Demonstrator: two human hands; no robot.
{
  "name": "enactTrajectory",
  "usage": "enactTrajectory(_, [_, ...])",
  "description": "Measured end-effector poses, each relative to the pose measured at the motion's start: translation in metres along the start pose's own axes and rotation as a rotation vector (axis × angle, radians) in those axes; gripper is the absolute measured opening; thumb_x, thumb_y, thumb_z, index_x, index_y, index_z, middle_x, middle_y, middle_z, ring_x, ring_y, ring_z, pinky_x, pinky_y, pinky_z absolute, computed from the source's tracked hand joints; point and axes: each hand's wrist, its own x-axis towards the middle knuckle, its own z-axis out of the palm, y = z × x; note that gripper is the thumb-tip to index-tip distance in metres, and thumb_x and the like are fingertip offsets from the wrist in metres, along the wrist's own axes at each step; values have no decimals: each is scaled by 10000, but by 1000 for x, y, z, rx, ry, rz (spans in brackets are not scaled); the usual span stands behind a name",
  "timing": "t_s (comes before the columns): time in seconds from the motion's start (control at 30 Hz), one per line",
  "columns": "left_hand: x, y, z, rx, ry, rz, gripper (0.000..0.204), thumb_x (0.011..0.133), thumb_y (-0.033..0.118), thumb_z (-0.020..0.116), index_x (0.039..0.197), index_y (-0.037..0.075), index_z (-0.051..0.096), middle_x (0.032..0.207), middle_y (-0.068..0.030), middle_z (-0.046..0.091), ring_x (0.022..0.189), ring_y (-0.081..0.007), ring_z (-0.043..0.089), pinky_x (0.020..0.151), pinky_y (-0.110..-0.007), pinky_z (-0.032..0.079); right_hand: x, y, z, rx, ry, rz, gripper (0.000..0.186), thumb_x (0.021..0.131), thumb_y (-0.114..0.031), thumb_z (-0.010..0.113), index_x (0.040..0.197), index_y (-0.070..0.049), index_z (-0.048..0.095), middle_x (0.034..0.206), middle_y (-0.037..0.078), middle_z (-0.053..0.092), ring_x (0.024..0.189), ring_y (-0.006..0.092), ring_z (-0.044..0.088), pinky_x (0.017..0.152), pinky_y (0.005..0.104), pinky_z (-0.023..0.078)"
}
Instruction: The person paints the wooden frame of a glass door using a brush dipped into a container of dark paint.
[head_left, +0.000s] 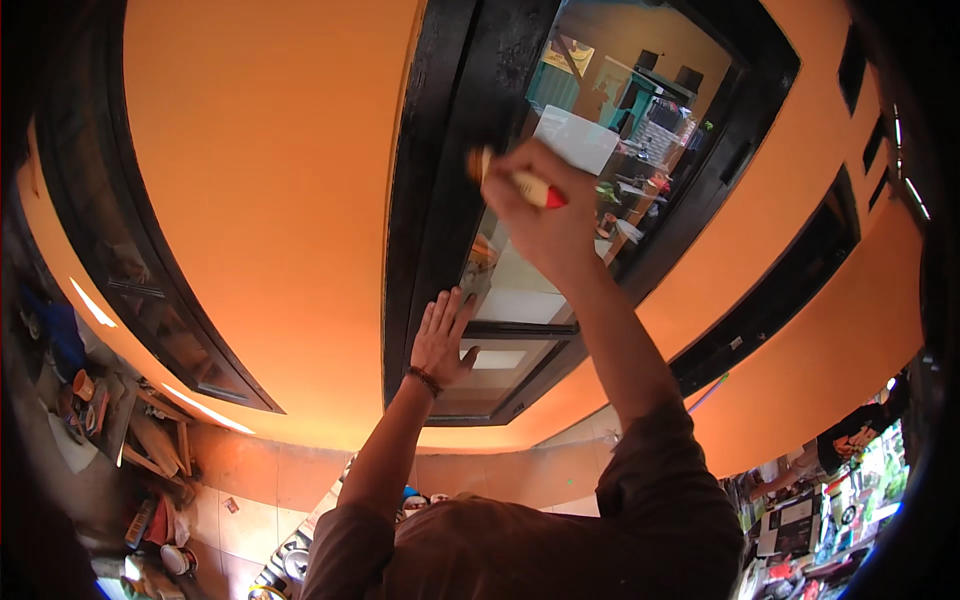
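Note:
My right hand (556,225) is closed around a paintbrush (536,188) with a cream handle and a red end. The brush's brown bristles point left, over the dark upright of a black window frame (440,150); blur hides whether they touch it. Lower down, my left hand (442,335) lies with its fingers stretched out against the same frame, beside the lower crossbar. A dark bracelet circles that wrist. Behind my right hand, the window's glass pane (575,140) shows a pale rectangle and cluttered reflections.
Orange wall (260,200) surrounds the window. A second dark-framed window (120,265) is at the left, and a dark opening (780,290) at the right. Wooden pieces (155,440) and a round tin (178,558) lie at lower left. Another person (850,440) appears at far right.

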Motion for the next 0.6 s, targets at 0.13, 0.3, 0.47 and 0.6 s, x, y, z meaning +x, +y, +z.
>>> enactTrajectory(0.13, [-2,-3,4,22,-53,-19,924,731,381,709,1466,73,242,1515,-245,178,1393,-431,191,1131,-525,182,29,1,-34,-84,-508,-173,158,719,-44,688,842,-49,590,809,79,641,741,235,636,675,335,493])
enactTrajectory(0.3, [-1,4,6,50,-41,-35,915,736,377,703,1474,100,236,1516,-224,186,1395,-400,203,1135,-509,183,133,-28,-82,-681,-257,-470,149,779,-128,742,902,-68,683,863,22,680,821,128,629,760,265,495])
enactTrajectory(0.47, [0,3,5,39,-15,-30,911,735,358,706,1478,123,234,1516,-195,207,1396,-365,222,1139,-488,191,118,-15,-78,-469,-170,-431,186,757,-130,727,909,-81,631,841,60,656,785,200,637,707,311,514])
enactTrajectory(0.6, [-2,1,3,50,-3,-14,921,731,351,706,1481,120,224,1520,-193,201,1399,-365,217,1141,-482,191,43,-5,-38,-556,-371,-585,185,755,-89,724,895,-48,609,878,79,656,815,217,659,717,301,510])
